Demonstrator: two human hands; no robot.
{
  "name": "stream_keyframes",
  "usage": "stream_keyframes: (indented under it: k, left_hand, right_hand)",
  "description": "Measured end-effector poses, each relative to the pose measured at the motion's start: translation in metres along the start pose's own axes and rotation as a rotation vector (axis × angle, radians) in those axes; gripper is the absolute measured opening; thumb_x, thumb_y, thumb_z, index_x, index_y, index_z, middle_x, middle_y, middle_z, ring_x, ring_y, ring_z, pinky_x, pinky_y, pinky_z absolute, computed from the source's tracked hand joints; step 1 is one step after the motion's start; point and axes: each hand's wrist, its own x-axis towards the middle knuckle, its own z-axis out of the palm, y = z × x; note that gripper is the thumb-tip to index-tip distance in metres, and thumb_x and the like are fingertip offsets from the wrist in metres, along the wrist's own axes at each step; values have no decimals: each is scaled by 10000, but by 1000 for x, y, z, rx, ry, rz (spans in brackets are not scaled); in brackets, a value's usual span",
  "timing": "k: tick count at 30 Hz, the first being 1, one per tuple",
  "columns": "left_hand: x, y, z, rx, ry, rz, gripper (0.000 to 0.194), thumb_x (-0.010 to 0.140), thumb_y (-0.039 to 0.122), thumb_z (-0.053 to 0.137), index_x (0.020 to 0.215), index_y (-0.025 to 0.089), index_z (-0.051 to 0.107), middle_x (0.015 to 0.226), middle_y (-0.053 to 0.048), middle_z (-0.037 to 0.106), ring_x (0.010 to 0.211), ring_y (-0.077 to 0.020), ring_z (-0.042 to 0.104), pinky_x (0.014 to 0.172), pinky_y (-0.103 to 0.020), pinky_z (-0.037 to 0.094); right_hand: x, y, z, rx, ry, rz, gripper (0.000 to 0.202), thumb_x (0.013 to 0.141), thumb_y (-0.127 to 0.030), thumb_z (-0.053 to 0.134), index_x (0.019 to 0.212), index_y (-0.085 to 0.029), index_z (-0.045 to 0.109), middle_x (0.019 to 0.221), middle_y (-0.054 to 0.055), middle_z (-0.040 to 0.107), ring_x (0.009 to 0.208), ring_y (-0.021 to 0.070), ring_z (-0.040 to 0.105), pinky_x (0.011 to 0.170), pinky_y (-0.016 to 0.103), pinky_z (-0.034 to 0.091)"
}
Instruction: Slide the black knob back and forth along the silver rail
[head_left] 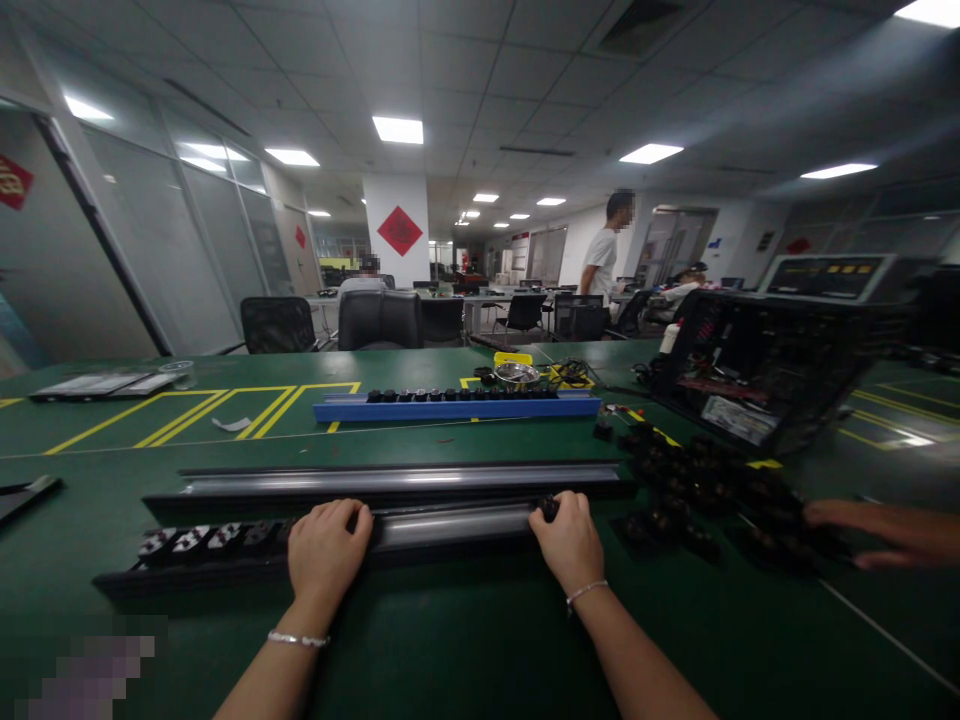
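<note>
A long black-edged metal channel [450, 530] lies across the table in front of me, with several black and silver socket-like modules [191, 540] seated in its left part. My left hand [326, 550] is closed over the channel just right of these modules, its fingertips hidden behind the channel. Near the right end, my right hand [570, 540] pinches a small black module [550, 508] at the channel. Just behind lies a second, similar channel [405, 480] with no modules visible in it.
Loose black modules [682, 480] are heaped at the right, where another person's hand [885, 525] reaches in. Farther back are a blue channel [450, 410] holding a row of modules, a metal dish [517, 373], cables [571, 372] and an opened computer case [757, 370].
</note>
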Motion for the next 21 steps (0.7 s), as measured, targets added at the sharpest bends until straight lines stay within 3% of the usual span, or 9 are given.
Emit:
stream_keyframes:
  k: [21]
  left_hand:
    - [0,0,-2,9,-15,-10,284,811,351,408,757,216,652,824,-41,687,862,-228,599,784,-359,383]
  right_hand:
    - [9,10,-11,-25,-21,88,246,780,-380,433,912,-184,502,967,63,505,845,189,571,635,279,401]
